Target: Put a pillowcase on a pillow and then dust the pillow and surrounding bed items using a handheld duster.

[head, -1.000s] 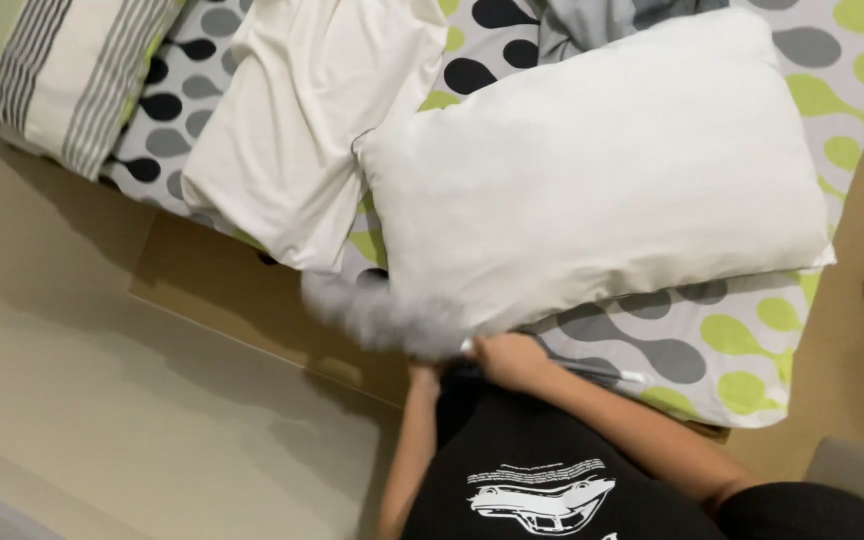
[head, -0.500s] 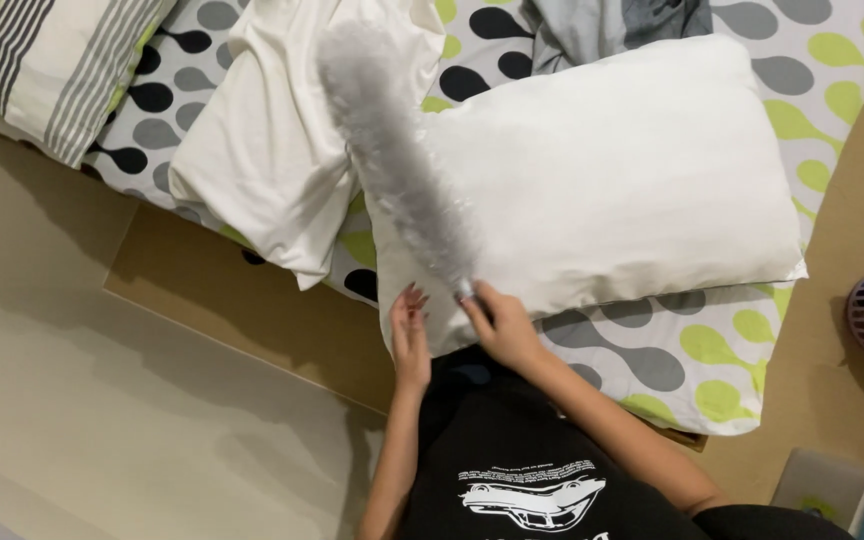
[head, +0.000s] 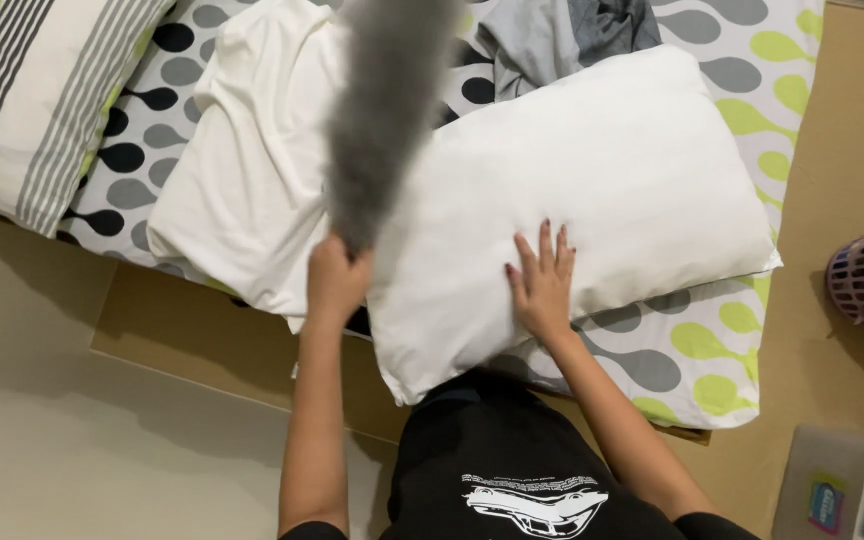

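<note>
On top of the bed [head: 712, 350], with its sheet of grey, black and green drops, the big white pillow [head: 592, 190] is lying flat and slightly askew, its near corner hanging over the mattress edge toward the person. The right hand [head: 542, 280] is resting on it with its grip apart, all fingers spread and flat, holding nothing. The left hand [head: 337, 280] is keeping its grip clamped on the handle end of a fluffy grey duster [head: 387, 110], which is blurring with motion as it stands up and away over the bed, just left of the pillow.

To dust well, the flat hand should, I judge, be pressing enough to pin the pillow while the duster is sweeping in long strokes away from the body, from the near edge to the far one, so dust is not being flicked back over cleaned cloth. Short, gentle wrist flicks are probably safer than wide swings, since a second white pillow [head: 242, 170] is lying just beside on the left and crumpled grey clothes [head: 562, 35] are lying just beyond the far edge. A striped cushion [head: 37, 100] is sitting well apart at the far left.
</note>
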